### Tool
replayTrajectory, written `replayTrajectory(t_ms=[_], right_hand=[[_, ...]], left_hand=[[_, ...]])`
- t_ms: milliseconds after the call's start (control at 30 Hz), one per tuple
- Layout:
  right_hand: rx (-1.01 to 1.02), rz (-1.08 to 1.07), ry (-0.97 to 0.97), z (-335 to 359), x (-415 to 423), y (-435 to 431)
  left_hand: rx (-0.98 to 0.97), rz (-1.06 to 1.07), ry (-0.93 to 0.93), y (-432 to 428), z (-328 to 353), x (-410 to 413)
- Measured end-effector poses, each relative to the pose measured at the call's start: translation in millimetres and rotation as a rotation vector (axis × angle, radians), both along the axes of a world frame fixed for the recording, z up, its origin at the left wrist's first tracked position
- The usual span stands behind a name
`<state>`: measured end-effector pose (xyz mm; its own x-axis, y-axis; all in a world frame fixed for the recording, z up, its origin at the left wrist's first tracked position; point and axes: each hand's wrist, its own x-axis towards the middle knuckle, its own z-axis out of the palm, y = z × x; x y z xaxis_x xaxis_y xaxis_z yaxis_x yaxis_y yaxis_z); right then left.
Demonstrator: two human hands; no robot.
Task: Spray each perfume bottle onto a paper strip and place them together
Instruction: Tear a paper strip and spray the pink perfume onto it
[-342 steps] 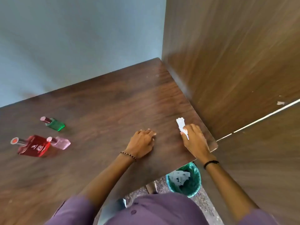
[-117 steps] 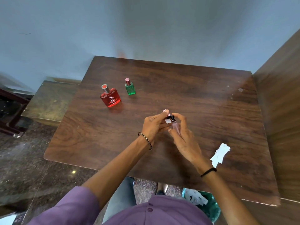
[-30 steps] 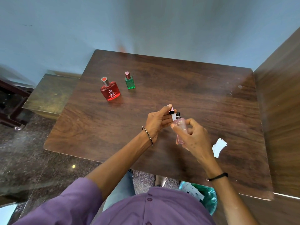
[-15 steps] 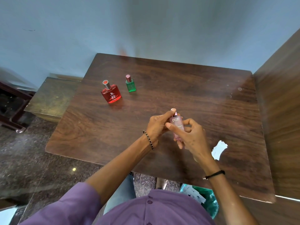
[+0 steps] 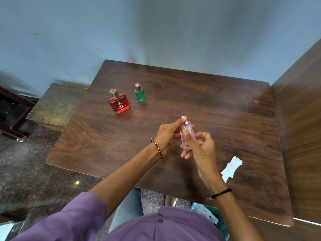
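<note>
1. Nearest us, at about five o'clock from our hands, the torn white paper strips [image 5: 231,166] lie flat on the dark wooden table [image 5: 199,94], apart from both hands and closer to the right one.
2. Our right hand [image 5: 199,148] has its fingers curled round the lower body of the small pink rectangular glass perfume bottle [image 5: 187,136], holding it above the table's middle with its long axis running roughly six to twelve o'clock, top end away from us.
3. Our left hand [image 5: 169,133] pinches at that top end, thumb and forefinger closed on the cap or nozzle; we cannot tell which.
4. We judge the coming move turns on the strips lying behind and right of the bottle's far-pointing top.
5. Farther off, at about ten o'clock, the squat red glass bottle [image 5: 119,103] and slim green glass bottle [image 5: 140,93] stand upright, near each other, untouched.
</note>
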<state>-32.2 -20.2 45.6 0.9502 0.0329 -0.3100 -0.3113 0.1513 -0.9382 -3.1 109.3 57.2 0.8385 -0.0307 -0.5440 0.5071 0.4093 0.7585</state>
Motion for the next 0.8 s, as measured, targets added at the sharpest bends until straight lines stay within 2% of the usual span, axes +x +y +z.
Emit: replayTrajectory(t_ms=[300,567,800], right_hand=[[-0.119,0.064,-0.035,-9,27,-13],[-0.186,0.154,-0.129,-24,65,-14],[-0.206,0.156,-0.104,-41,111,3]], left_hand=[[0.034,0.140,0.028,-4,-15,21],[0.142,0.089,0.038,7,-36,45],[0.196,0.049,0.061,33,-66,82]])
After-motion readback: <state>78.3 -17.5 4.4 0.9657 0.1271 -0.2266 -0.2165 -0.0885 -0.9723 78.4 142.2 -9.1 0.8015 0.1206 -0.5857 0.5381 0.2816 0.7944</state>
